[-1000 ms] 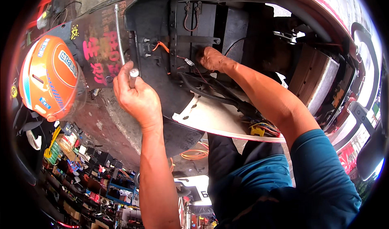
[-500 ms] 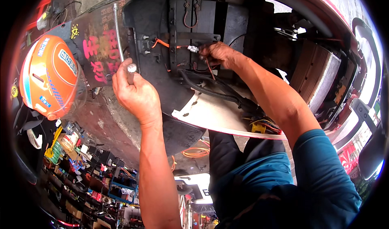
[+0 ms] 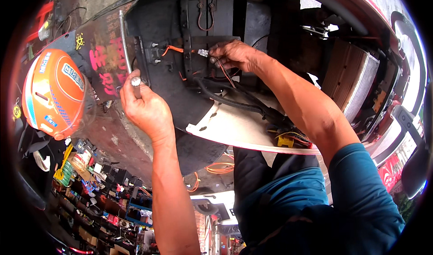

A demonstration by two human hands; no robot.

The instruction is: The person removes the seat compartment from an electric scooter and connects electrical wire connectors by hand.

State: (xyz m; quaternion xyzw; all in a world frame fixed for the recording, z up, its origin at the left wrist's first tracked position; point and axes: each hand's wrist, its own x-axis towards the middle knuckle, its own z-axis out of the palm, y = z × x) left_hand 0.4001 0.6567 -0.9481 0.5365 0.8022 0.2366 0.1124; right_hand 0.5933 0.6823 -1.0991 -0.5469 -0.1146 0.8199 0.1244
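Note:
My left hand (image 3: 146, 113) is closed around a chrome L-shaped socket wrench (image 3: 122, 36); its long shaft points away from me and its short socket end (image 3: 135, 81) sticks up by the thumb. On the right, my right hand (image 3: 237, 56) pinches a small whitish wire connector (image 3: 203, 53) with thin wires (image 3: 225, 71) trailing below the fingers. Just left of the connector, an orange wire (image 3: 173, 48) comes out from a black panel (image 3: 167, 83) with protruding bolts (image 3: 155, 44). Whether the orange wire joins the connector, I cannot tell.
An orange helmet (image 3: 56, 90) sits at the left. A black corrugated conduit (image 3: 234, 103) crosses above a pale body panel (image 3: 243, 126). A finned radiator (image 3: 356, 81) stands on the right. Assorted tools and parts (image 3: 103, 201) crowd the lower left. An orange cable (image 3: 221, 168) lies on the ground.
The view has shifted slightly, moving most things left. My right hand has brought the connector a little closer to the orange wire. The left hand keeps its hold on the wrench.

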